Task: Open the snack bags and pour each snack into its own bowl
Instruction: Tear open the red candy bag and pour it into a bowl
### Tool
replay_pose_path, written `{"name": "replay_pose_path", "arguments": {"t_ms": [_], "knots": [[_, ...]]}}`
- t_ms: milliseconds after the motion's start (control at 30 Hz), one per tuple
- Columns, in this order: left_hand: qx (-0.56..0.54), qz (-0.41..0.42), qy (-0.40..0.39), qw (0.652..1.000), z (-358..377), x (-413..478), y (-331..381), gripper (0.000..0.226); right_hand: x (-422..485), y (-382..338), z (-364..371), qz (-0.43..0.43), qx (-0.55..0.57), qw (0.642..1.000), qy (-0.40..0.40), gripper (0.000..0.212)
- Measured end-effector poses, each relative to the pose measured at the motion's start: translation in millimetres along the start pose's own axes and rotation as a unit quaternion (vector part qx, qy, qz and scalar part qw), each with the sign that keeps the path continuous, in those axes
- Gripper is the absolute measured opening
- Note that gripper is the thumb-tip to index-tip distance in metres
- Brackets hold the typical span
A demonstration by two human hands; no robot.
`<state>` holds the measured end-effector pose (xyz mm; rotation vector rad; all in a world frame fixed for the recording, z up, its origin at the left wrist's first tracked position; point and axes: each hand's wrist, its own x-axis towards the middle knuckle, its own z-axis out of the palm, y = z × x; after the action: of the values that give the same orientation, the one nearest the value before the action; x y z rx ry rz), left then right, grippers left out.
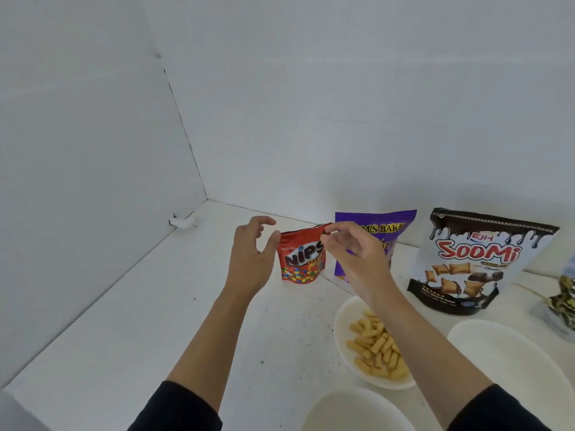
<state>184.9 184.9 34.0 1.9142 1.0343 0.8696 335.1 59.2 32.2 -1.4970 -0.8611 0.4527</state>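
Red snack bag (pixel 300 259) — upright on the white table (pixel 155 321), just left of the purple bag (pixel 404 219).
My right hand (pixel 357 259) pinches its top corner — my left hand (pixel 249 259) hangs slack-fingered beside its left edge.

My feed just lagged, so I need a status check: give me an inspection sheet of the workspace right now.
Surface: white table, dark specks.
Job's things: Nips bag, purple bag, Soomi bag upright; stick snacks in one bowl; near bowl and right bowl empty.
Clutter: cropped bag at right edge; small white fitting in the corner.
Grips: left hand open beside Nips bag; right hand pinches its top corner.
Cables: nothing seen.
Surroundings: white walls.
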Motion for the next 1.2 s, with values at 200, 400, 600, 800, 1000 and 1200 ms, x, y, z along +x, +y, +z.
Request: {"name": "replay_pose_path", "arguments": {"t_ms": [200, 400, 600, 800, 1000, 1200], "knots": [[-0.007, 0.002, -0.07, 0.998, 30, 24, -20, 0.026, 13, 13, 5, -0.002, -0.016, 1.0, 0.017, 0.019], [0.01, 0.036, -0.017, 0.999, 43, 19, -28, 0.024, 7, 20, 2, -0.018, -0.033, 0.999, 0.022, 0.011], [0.03, 0.069, -0.011, 0.997, 32, 0, -22, 0.027, -3, 18, 3, -0.07, -0.101, 0.992, 0.01, 0.02], [0.03, 0.045, 0.002, 0.999, 10, -41, -20, 0.029, -19, 28, 1, -0.084, -0.186, 0.978, -0.05, 0.03], [0.022, 0.002, 0.007, 1.0, -10, -89, -28, 0.032, -48, 36, 13, -0.092, -0.165, 0.975, -0.114, 0.027], [0.051, -0.013, 0.037, 0.998, -29, -124, -29, 0.029, -70, 33, 22, -0.146, -0.179, 0.96, -0.161, 0.03]]}}
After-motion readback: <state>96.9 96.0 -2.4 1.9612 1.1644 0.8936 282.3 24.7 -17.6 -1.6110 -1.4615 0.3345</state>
